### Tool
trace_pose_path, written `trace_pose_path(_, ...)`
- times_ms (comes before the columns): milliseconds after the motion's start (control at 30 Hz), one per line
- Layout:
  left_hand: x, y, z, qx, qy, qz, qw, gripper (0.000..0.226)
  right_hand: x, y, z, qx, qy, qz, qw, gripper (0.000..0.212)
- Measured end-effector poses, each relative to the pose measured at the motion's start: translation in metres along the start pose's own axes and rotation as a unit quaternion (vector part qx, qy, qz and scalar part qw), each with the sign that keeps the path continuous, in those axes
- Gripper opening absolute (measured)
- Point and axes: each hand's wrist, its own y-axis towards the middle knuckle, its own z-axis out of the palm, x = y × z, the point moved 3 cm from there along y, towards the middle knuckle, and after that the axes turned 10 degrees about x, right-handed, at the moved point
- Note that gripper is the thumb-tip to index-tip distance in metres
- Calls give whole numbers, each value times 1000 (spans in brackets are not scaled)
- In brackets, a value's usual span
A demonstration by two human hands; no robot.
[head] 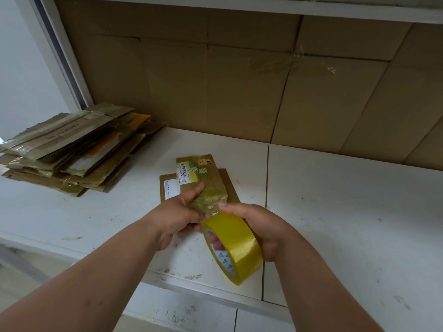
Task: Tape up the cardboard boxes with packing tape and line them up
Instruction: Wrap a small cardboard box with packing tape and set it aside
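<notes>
Right hand (259,226): curled around the tape roll (233,248), fingers through the core, thumb stretched forward onto the near end of the box; probably so that the tape end is pressed down where it meets the cardboard.
Tape roll: held on edge in the lower centre of the frame, just below the box and close against its near end; likely kept close so that a short strip can be pulled without twisting.
Left hand (178,212): gripping the box from the left side, fingers curled over its top edge, thumb side hidden; seems to steady the box against the pull of the tape.
Box (200,180): small, already wrapped in much glossy tape, near end lifted in the hands, at the centre of the frame; tilted toward the person, likely to reach the end face.
Flat carton (230,185): lying under the box on the table (335,212), perhaps next for taping.
Flattened stack (72,149): at the left of the frame, well apart, not yet assembled.
Cardboard wall (239,80): covering the upper frame, behind the table.
</notes>
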Motion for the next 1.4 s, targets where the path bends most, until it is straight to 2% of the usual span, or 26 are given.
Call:
trace_pose_path(133, 2, -1, -1, 6, 15, 10, 1000, 83, 6, 7, 3, -12, 44, 30, 998, 41)
trace_pose_path(367, 3, 0, 0, 12, 13, 23, 1000, 84, 1, 12, -8, -77, 25, 41, 996, 36)
trace_pose_path(567, -1, -2, -2, 18, 76, 16, 997, 83, 2, 13, -4, -23, 48, 28, 998, 55)
trace_pose_path(700, -6, -3, -4, 13, 125, -7, 992, 65, 2, 11, -6, 24, 28, 34, 999, 51)
trace_pose_path(767, -12, -3, -8, 13, 113, -32, 993, 46, 3, 11, -8, 17, 22, 37, 999, 45)
trace_pose_path(867, -24, -1, -11, -7, 147, -58, 987, 40, 5, 9, -6, 14, 6, 39, 999, 31)
trace_pose_path(933, -31, 3, -10, -18, 237, -65, 969, 41, 5, 9, -5, 9, -5, 46, 999, 25)
trace_pose_path(1000, -35, 8, -7, -29, 346, -76, 935, 42, 4, 8, -6, -8, -8, 47, 999, 23)
trace_pose_path(1033, -37, 10, -8, -43, 426, -78, 900, 42, 3, 8, -7, -11, -4, 46, 999, 24)
trace_pose_path(1100, -42, 14, -10, -86, 587, -57, 803, 46, 2, 6, -8, -11, 4, 42, 999, 28)
trace_pose_path(1133, -42, 16, -9, -104, 627, -45, 771, 47, 2, 7, -9, -15, 3, 38, 999, 31)
trace_pose_path(1233, -38, 21, -10, -119, 656, 4, 745, 49, -1, 7, -13, -21, 8, 28, 999, 40)
trace_pose_path(1333, -29, 26, -17, -120, 656, 59, 743, 47, -1, 3, -13, -6, 13, 21, 1000, 20)
trace_pose_path(1400, -27, 26, -19, -117, 664, 78, 735, 47, 0, -1, -14, 1, 14, 17, 1000, 15)
